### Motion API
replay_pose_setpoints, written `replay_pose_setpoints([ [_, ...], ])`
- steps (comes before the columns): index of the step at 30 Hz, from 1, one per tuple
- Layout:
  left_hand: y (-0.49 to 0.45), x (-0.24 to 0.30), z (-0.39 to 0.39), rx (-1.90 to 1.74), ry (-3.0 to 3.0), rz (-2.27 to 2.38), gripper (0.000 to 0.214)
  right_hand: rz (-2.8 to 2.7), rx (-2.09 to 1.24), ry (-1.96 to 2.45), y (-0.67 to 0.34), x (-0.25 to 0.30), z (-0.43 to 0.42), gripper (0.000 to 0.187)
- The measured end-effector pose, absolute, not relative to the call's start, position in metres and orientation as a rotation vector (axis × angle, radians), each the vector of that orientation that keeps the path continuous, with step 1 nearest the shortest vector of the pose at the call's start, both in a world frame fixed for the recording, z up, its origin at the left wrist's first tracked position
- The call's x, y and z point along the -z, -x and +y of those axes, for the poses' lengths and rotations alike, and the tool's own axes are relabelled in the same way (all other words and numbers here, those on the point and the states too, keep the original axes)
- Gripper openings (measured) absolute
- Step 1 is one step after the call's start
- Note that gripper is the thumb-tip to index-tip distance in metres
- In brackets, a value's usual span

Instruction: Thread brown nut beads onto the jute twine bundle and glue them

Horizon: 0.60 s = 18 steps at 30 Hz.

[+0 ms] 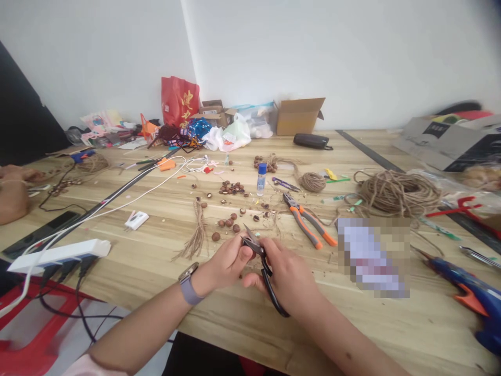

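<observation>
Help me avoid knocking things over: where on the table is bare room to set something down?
Bare wood lies between the white adapter and frayed twine bundle, and between the right forearm and blue glue gun. It is crowded around the brown nuts and pliers, and along the wall.

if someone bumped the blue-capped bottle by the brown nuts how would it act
The blue-capped bottle would probably tip fairly easily, as it stands upright and looks tall and narrow. Once down, it might roll, since its sides appear rounded. Its smooth-looking surface may also feel slightly slippery.
</observation>
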<state>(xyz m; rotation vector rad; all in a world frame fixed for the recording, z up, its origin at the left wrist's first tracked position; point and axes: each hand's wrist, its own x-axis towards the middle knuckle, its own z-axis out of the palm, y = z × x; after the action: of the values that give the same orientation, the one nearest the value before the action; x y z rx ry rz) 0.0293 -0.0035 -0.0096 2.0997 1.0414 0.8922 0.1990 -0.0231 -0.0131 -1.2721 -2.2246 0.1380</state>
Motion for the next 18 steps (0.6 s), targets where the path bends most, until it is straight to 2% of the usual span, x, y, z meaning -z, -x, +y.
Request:
replay_pose_setpoints([
  [11, -0.028, 0.011, -0.004, -0.818, -2.119, 0.998, 0.05, -2.343, -0.022, 1.412, -0.198, 0.013, -0.025, 0.047],
  [18, -0.033, 0.003, -0.003, -0.843, -2.024, 0.963, 0.042, -2.317, -0.164, 1.474, -0.205, 0.013, -0.015, 0.039],
])
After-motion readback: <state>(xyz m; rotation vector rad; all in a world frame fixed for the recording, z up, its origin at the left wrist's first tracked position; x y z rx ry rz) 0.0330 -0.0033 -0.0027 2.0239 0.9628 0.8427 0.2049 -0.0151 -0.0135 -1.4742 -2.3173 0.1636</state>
